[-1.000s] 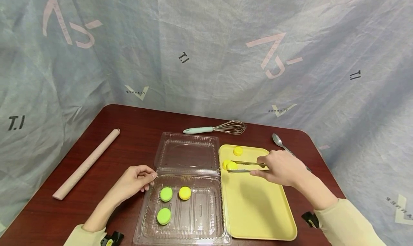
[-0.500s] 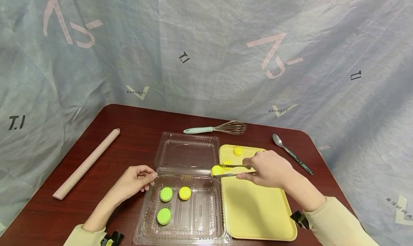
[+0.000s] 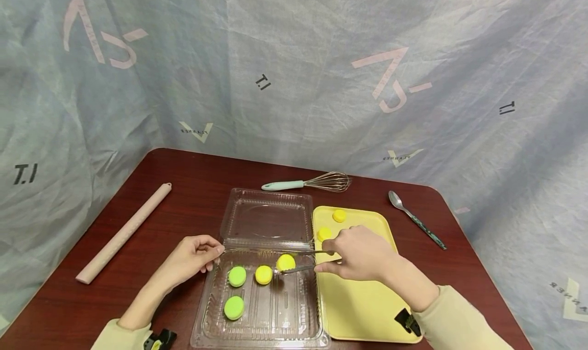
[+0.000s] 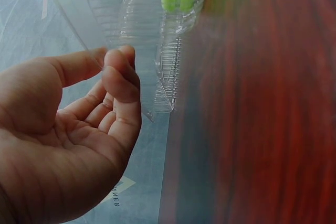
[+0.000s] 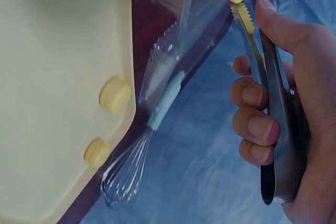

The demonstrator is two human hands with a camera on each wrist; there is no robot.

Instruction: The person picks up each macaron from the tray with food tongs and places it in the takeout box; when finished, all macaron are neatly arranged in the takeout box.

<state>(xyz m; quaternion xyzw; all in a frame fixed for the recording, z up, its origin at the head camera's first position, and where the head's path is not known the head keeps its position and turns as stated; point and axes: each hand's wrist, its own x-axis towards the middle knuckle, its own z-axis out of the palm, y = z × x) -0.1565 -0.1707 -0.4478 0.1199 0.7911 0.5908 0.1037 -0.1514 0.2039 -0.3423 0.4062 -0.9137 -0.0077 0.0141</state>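
Observation:
My right hand (image 3: pixel 363 255) grips metal tongs (image 5: pixel 278 145), fingers curled round both arms. Between the tongs' serrated tips is a yellow macaron (image 3: pixel 286 263), over the near half of the clear plastic container (image 3: pixel 294 334). Inside the container sit another yellow macaron (image 3: pixel 264 275) and two green macarons (image 3: pixel 234 307), one nearer and one farther back. At the container's left edge, my left hand (image 3: pixel 195 258) pinches the clear rim between thumb and forefinger, as the left wrist view also shows. The container lies open, its lid (image 3: pixel 266 220) folded back away from me.
A yellow tray (image 3: pixel 367 309) right of the container bears two more yellow macarons (image 3: pixel 324 233) at its far left. A whisk (image 3: pixel 305 182) lies behind, a spoon (image 3: pixel 415 220) to the right, and a pink rolling pin (image 3: pixel 124 232) on the left of the dark red table (image 3: pixel 193 186).
My right hand has moved left and nearer with the tongs, carrying the yellow macaron from the tray to over the container. The left hand has stayed at the rim.

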